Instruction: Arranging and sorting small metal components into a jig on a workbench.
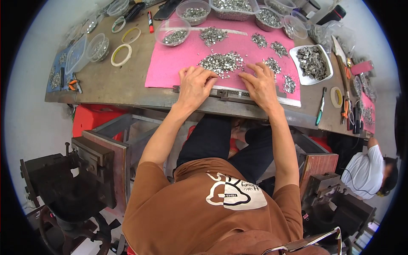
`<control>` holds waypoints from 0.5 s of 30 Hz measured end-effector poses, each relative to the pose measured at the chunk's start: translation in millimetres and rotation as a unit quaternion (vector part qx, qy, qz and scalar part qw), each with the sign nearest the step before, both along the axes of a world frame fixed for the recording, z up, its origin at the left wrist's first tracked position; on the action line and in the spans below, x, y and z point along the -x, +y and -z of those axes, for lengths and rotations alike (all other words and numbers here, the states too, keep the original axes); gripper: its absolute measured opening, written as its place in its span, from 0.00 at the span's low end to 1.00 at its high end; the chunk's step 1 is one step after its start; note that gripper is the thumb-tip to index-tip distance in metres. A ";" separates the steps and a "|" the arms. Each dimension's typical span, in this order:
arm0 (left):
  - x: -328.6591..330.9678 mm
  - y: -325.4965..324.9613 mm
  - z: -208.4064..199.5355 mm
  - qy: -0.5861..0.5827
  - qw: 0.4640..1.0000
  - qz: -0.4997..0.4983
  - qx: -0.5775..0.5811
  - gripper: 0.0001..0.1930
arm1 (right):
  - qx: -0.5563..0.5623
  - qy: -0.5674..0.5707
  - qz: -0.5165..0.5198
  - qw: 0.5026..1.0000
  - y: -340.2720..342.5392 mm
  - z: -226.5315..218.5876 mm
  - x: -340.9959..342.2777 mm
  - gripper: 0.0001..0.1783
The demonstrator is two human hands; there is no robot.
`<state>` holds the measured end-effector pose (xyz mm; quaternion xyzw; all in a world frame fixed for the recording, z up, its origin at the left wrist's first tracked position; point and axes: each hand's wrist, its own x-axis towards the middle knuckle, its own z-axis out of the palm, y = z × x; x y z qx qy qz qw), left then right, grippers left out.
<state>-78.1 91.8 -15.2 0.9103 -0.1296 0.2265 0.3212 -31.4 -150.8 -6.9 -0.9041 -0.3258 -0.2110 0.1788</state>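
My left hand [195, 86] is bent over the front edge of the pink mat [163, 70], its fingers closed towards the thumb. To its right, my right hand [261, 86] has thumb and index finger bent close together. Anything small in either pinch is too tiny to make out. Between and just beyond the hands is a loose pile of small shiny metal pieces [222, 63]. Below the fingertips a long narrow metal bar [224, 94] with a small block on it runs along the table's front edge.
Smaller metal piles [213, 35] dot the mat. Clear tubs [193, 11] of pieces line the back. A white dish [313, 63] of darker pieces stands right, near a toothbrush [321, 106] and tape roll [336, 97]. More tape rolls [121, 55] and pliers [75, 83] lie left. A person [365, 172] sits far right.
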 end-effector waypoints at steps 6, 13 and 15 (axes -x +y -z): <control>-10.6 -11.5 -0.7 0.013 0.999 -0.003 -0.045 0.05 | -0.076 0.019 -0.036 0.996 36.1 8.2 -0.8 0.06; -22.4 -10.7 2.6 0.001 0.993 0.038 -0.114 0.04 | -0.087 0.067 -0.019 0.994 39.0 15.3 -4.9 0.06; -26.1 -10.2 3.8 0.004 0.990 0.047 -0.131 0.04 | -0.089 0.079 -0.018 0.993 38.4 15.3 -5.5 0.06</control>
